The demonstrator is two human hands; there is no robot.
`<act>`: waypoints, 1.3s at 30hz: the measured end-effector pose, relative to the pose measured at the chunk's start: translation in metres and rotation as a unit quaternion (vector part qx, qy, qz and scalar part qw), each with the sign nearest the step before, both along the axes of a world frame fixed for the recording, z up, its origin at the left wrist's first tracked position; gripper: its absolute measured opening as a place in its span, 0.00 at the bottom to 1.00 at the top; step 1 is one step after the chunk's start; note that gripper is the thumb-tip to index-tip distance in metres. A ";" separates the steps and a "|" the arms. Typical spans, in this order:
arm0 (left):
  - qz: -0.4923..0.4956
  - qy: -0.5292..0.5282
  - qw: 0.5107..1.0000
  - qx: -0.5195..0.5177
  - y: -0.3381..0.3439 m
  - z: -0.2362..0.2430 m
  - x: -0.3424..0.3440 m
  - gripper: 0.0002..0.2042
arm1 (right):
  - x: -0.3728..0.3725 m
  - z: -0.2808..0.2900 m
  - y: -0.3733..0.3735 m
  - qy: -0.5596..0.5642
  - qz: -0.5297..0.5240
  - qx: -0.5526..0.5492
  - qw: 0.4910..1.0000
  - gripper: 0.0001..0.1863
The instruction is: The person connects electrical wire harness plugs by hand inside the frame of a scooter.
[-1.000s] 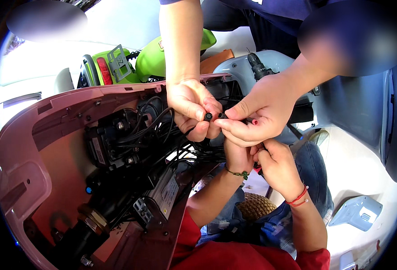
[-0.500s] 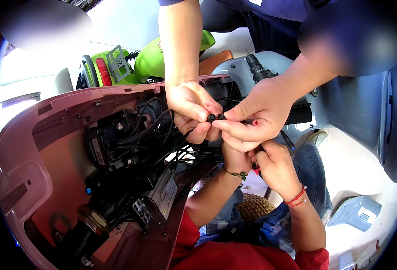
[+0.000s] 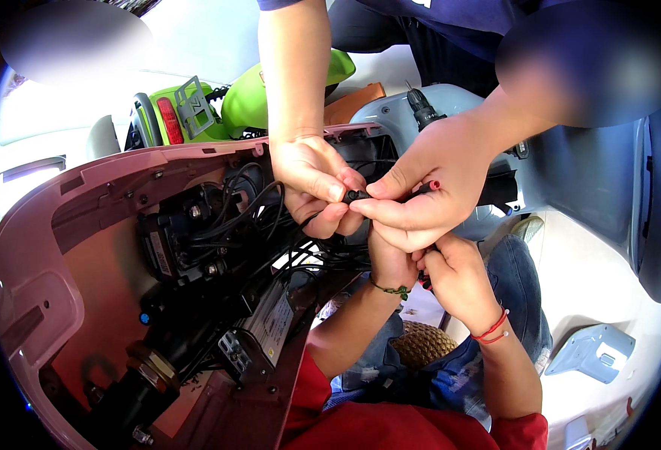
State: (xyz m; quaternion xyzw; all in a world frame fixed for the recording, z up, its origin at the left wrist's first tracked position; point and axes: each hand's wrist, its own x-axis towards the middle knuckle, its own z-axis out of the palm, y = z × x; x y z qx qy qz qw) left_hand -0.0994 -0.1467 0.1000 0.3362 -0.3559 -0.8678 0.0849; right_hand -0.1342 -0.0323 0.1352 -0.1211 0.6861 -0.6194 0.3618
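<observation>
My left hand (image 3: pixel 390 259), with a green bracelet, is beneath a co-worker's right hand (image 3: pixel 439 176); its fingers are largely hidden among black cables (image 3: pixel 311 259). My right hand (image 3: pixel 459 281), with a red bracelet, is curled beside it around something small and dark, mostly hidden. Above them, the co-worker's left hand (image 3: pixel 308 172) and right hand pinch small black connectors (image 3: pixel 357 196) end to end; a red-tipped lead (image 3: pixel 434 185) sticks out between their fingers. The pink scooter body (image 3: pixel 38 300) lies open at left, holding wiring and black components.
Behind are a green scooter part (image 3: pixel 248 105), a light-blue panel (image 3: pixel 585 195) and a power drill (image 3: pixel 422 109). A small blue-grey cover (image 3: pixel 593 352) lies on the white floor (image 3: pixel 570 277) at right. The co-worker's dark-clothed legs (image 3: pixel 368 22) are across from me.
The co-worker's fingers have shifted slightly, bringing the black connectors together. The red-tipped lead has moved upward, and a blue-tipped lead below has shifted. My hands are nearly unchanged.
</observation>
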 end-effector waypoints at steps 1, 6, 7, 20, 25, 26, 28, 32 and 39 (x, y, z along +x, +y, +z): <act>-0.007 0.000 1.000 -0.001 0.001 0.000 0.001 0.11 | 0.000 0.000 0.000 -0.007 -0.001 0.002 1.000 0.07; -0.019 0.038 0.999 -0.029 -0.002 0.001 -0.004 0.11 | -0.001 0.001 -0.002 -0.007 0.000 0.002 1.000 0.07; -0.015 0.077 0.996 -0.033 -0.003 0.004 -0.011 0.10 | 0.000 0.000 -0.002 -0.007 -0.001 0.002 1.000 0.07; 0.110 -0.015 0.993 0.033 0.005 0.005 -0.011 0.10 | -0.001 -0.003 -0.001 0.002 -0.049 0.041 0.998 0.08; 0.043 0.006 0.998 -0.046 0.001 -0.008 0.003 0.16 | -0.005 -0.004 -0.007 0.039 -0.139 0.040 0.989 0.10; 0.044 0.004 0.998 -0.047 0.000 -0.005 0.002 0.16 | -0.005 -0.005 -0.009 0.033 -0.190 0.011 0.981 0.14; 0.065 0.046 0.995 -0.055 0.002 0.004 -0.001 0.16 | -0.006 -0.014 -0.013 0.045 -0.230 -0.009 0.972 0.18; 0.075 0.035 0.988 -0.128 0.002 0.012 -0.006 0.18 | -0.006 -0.018 -0.018 0.063 -0.303 -0.059 0.949 0.27; 0.166 0.156 0.961 -0.154 0.008 0.032 -0.013 0.25 | -0.028 -0.026 -0.027 0.291 -0.266 -0.031 0.919 0.31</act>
